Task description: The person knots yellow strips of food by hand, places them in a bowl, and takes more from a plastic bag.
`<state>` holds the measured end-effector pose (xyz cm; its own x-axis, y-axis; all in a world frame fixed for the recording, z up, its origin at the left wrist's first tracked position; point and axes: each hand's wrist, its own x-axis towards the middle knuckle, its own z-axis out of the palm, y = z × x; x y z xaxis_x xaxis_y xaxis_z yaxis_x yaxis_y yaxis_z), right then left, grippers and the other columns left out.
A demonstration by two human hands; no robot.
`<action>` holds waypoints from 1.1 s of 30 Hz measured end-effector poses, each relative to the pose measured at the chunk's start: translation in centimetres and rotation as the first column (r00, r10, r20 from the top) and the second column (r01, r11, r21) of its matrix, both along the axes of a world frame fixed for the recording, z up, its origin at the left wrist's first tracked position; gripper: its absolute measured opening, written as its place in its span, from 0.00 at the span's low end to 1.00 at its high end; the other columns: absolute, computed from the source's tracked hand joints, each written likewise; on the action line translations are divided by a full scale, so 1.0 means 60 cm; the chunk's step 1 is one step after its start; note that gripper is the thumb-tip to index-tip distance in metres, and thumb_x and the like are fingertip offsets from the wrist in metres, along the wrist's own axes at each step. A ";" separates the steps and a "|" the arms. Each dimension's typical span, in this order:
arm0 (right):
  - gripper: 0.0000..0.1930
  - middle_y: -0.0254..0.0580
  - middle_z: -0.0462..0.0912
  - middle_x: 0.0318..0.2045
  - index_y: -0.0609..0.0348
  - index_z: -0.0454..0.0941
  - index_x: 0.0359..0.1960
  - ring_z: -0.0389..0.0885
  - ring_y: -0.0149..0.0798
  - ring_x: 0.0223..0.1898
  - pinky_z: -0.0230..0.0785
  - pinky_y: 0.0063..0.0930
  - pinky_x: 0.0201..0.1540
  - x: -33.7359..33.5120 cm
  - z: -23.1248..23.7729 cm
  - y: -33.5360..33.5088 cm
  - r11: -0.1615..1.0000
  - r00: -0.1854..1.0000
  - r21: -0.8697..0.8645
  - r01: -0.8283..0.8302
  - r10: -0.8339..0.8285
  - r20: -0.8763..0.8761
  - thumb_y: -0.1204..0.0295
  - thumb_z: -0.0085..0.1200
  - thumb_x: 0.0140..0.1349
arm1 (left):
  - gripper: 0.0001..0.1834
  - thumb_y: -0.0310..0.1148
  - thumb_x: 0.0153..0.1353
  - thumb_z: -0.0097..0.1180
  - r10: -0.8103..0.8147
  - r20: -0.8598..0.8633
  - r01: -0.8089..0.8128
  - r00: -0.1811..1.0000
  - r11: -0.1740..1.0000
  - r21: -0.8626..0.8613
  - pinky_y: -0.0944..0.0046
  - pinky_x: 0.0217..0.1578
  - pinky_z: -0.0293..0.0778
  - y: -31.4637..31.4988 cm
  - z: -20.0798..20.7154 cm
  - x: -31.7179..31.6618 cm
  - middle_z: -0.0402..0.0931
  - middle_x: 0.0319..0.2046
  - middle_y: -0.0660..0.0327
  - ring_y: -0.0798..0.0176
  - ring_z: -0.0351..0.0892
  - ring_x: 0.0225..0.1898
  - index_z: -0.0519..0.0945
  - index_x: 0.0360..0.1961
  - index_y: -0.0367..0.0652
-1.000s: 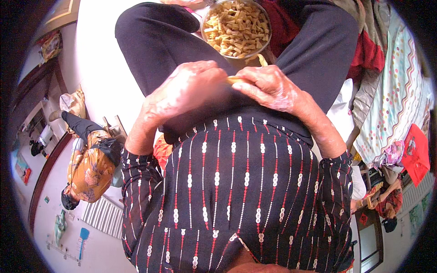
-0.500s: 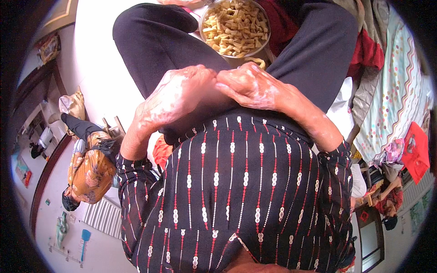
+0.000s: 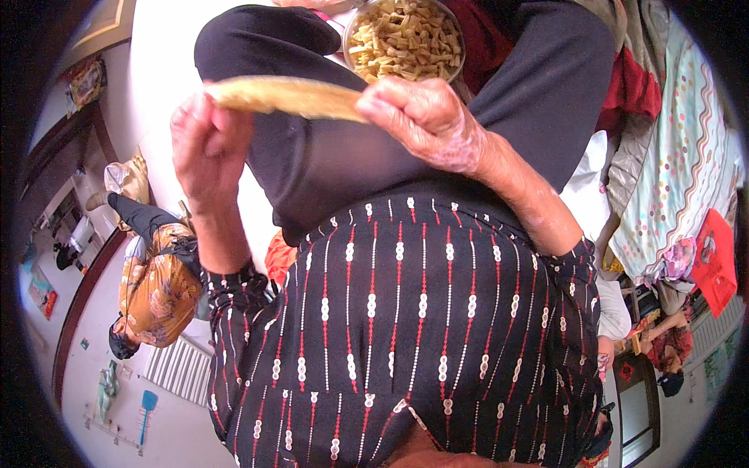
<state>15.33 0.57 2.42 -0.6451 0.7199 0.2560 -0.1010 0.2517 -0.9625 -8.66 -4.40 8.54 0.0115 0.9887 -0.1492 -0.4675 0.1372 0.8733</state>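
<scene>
A pale yellow strip of tofu skin [image 3: 292, 96] is stretched nearly level across my lap, blurred by motion. My left hand [image 3: 209, 144] has closed fingers around its left end, above my left thigh. At the other end, my right hand [image 3: 429, 121] pinches the strip, just in front of a round metal bowl [image 3: 462, 64]. Piled in that bowl are many short yellow tofu skin knots [image 3: 402, 39]. The bowl stands between my bent legs, its near rim partly behind my right hand.
My legs in black trousers [image 3: 328, 168] frame the bowl on a white surface [image 3: 164, 47]. Dark red cloth [image 3: 636, 90] and a dotted pale sheet [image 3: 663, 156] lie to the right. One person in an orange patterned top [image 3: 160, 285] is at the left, another person [image 3: 669, 347] at the far right.
My hands were together over my lap; now they are apart, the left moved left and the right slightly forward. The strip between them has come into full view.
</scene>
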 end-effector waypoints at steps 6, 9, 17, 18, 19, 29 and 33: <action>0.08 0.34 0.72 0.20 0.62 0.74 0.34 0.70 0.25 0.22 0.64 0.23 0.25 -0.002 0.005 0.020 0.990 0.984 -0.078 0.119 -0.107 0.139 0.70 0.48 0.64 | 0.18 0.38 0.67 0.39 0.126 -0.257 -0.048 0.958 0.956 0.290 0.80 0.16 0.50 0.075 -0.039 0.089 0.80 0.39 0.53 0.80 0.52 0.15 0.79 0.39 0.37; 0.08 0.38 0.74 0.22 0.63 0.74 0.35 0.74 0.29 0.25 0.66 0.23 0.28 0.018 -0.008 0.021 0.989 0.982 -0.024 0.147 -0.143 0.124 0.70 0.47 0.64 | 0.07 0.26 0.59 0.52 0.225 -0.702 0.179 0.676 0.874 0.453 0.69 0.25 0.69 0.079 -0.058 0.146 0.79 0.37 0.52 0.67 0.75 0.27 0.78 0.37 0.35; 0.15 0.33 0.73 0.21 0.65 0.74 0.29 0.70 0.25 0.24 0.65 0.19 0.28 0.028 -0.017 0.007 0.911 0.987 -0.381 0.161 -0.144 0.072 0.63 0.47 0.64 | 0.11 0.21 0.56 0.53 0.086 -0.894 0.477 0.439 0.821 0.313 0.66 0.38 0.77 0.064 -0.100 0.135 0.78 0.39 0.50 0.55 0.81 0.38 0.75 0.42 0.33; 0.17 0.31 0.73 0.20 0.65 0.74 0.27 0.69 0.23 0.23 0.64 0.18 0.28 0.026 -0.016 0.007 0.866 0.987 -0.474 0.161 -0.139 0.081 0.61 0.47 0.64 | 0.11 0.21 0.55 0.53 0.097 -0.903 0.489 0.418 0.814 0.313 0.65 0.38 0.77 0.064 -0.100 0.136 0.78 0.39 0.49 0.53 0.81 0.38 0.75 0.42 0.33; 0.18 0.30 0.73 0.20 0.65 0.74 0.26 0.68 0.22 0.23 0.63 0.18 0.27 0.025 -0.015 0.008 0.846 0.983 -0.502 0.179 -0.137 0.119 0.60 0.48 0.63 | 0.12 0.21 0.55 0.54 0.108 -0.912 0.500 0.395 0.808 0.312 0.64 0.38 0.77 0.064 -0.100 0.137 0.78 0.39 0.47 0.51 0.81 0.37 0.75 0.41 0.33; 0.19 0.32 0.73 0.19 0.64 0.74 0.26 0.70 0.23 0.22 0.65 0.19 0.24 0.023 -0.014 0.004 0.727 0.957 -0.623 0.289 -0.240 0.165 0.58 0.45 0.63 | 0.16 0.22 0.45 0.61 0.371 -0.887 0.581 0.274 0.672 0.460 0.63 0.30 0.78 0.065 -0.091 0.150 0.77 0.37 0.49 0.53 0.81 0.33 0.77 0.38 0.35; 0.18 0.33 0.74 0.20 0.64 0.74 0.28 0.71 0.23 0.23 0.65 0.19 0.24 0.025 -0.024 0.006 0.768 0.953 -0.567 0.298 -0.271 0.134 0.60 0.44 0.64 | 0.15 0.23 0.41 0.64 0.563 -0.775 0.580 0.287 0.542 0.608 0.67 0.26 0.77 0.070 -0.102 0.141 0.78 0.35 0.52 0.58 0.80 0.29 0.79 0.34 0.35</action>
